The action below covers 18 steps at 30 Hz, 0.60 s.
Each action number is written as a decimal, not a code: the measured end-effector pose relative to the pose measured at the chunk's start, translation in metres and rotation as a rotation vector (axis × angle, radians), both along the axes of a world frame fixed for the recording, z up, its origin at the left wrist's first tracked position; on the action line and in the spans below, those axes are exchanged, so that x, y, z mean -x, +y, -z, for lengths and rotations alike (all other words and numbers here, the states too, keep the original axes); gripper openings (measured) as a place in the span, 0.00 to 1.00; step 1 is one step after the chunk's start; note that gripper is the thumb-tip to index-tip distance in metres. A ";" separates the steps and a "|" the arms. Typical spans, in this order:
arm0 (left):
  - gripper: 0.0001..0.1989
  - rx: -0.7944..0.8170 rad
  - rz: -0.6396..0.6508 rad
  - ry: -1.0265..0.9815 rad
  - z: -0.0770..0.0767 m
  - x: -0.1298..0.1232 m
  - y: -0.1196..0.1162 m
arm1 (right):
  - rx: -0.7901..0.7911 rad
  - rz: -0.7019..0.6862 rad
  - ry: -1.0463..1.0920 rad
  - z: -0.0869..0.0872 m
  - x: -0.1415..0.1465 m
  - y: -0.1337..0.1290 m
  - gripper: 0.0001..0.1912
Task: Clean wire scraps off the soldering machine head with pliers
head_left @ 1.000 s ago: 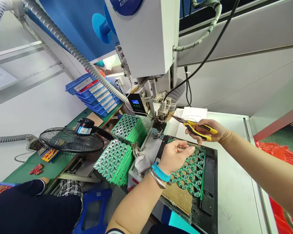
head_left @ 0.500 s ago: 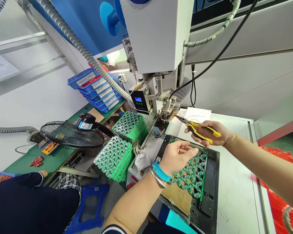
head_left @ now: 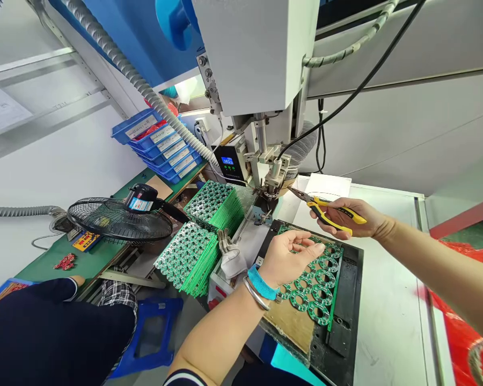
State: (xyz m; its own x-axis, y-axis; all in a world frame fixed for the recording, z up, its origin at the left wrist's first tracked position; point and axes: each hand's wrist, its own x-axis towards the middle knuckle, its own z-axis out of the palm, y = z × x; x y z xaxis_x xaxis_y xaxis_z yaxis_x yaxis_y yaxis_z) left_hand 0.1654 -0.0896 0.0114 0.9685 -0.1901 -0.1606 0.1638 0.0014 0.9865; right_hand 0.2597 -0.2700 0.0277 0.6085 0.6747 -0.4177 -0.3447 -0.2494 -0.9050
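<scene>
My right hand [head_left: 352, 217] grips yellow-and-black needle-nose pliers [head_left: 326, 210]. Their handles are spread a little, and the jaws point left toward the metal tool head [head_left: 272, 185] of a white machine; whether they touch it I cannot tell. My left hand [head_left: 292, 256], with a blue band and a silver bangle at the wrist, hovers over a panel of round green circuit boards [head_left: 321, 294]. Its fingers are loosely bent and its thumb is held apart, with nothing visible between them. The panel lies in a black fixture [head_left: 348, 300] and is partly hidden by this hand.
Stacks of green circuit panels [head_left: 189, 257] stand left of the fixture, beside a white glove [head_left: 232, 260]. Farther left are a black fan [head_left: 118, 219] and stacked blue bins [head_left: 165, 145]. A person in a dark top [head_left: 52, 332] sits at the lower left. Red plastic [head_left: 467, 316] lies at right.
The whole view has shifted slightly. Both hands keep nearly the same pose, and the pliers stay in the right hand near the tool head.
</scene>
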 end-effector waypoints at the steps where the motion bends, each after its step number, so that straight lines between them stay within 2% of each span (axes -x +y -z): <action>1: 0.20 -0.002 -0.002 -0.002 0.001 0.000 0.001 | 0.006 -0.009 -0.005 -0.002 0.000 -0.001 0.21; 6: 0.20 -0.036 -0.013 -0.007 0.002 0.002 0.005 | 0.071 -0.027 -0.021 -0.013 -0.001 -0.001 0.14; 10: 0.20 -0.017 -0.012 -0.005 0.002 0.004 0.009 | 0.199 0.037 -0.072 -0.018 0.001 0.002 0.12; 14: 0.20 -0.013 0.009 -0.011 0.002 0.005 0.013 | 0.412 0.101 -0.183 -0.023 0.002 0.006 0.08; 18: 0.20 -0.005 0.034 -0.018 0.002 0.005 0.016 | 0.734 -0.003 -0.368 -0.039 0.005 0.016 0.07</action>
